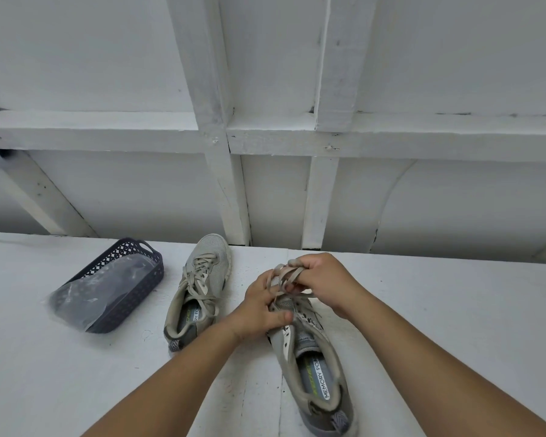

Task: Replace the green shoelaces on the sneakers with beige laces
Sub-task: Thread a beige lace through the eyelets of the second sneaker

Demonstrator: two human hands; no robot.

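Two grey sneakers lie on a white painted table (76,357), toes pointing away toward a white panelled wall (108,58). The right sneaker (316,367) sits near the person, its heel close to the near edge of the view and its insole printed with lettering; both hands work over its front part. The right hand (325,279) is curled round a bundle of beige lace (286,275), the strands looped over its fingers above the toe area, so the hand is clamped on the lace. The left hand (262,305) rests on the tongue and eyelet area of the same shoe, its fingers bent and touching the lace where it crosses the eyelets; whether it actually pinches a strand is hard to tell, since the fingertips are partly hidden by the other hand. The two hands are close together, nearly touching. The left sneaker (199,288) lies just to the left of the hands and a little farther away, apart from the right one, laced up with a lace of similar pale colour tied loosely, its ends trailing over the opening. Farther left, well apart from the shoes, stands a dark perforated plastic basket (130,291) set at an angle, with a clear plastic bag (85,294) lying in it and spilling over its near end onto the table.
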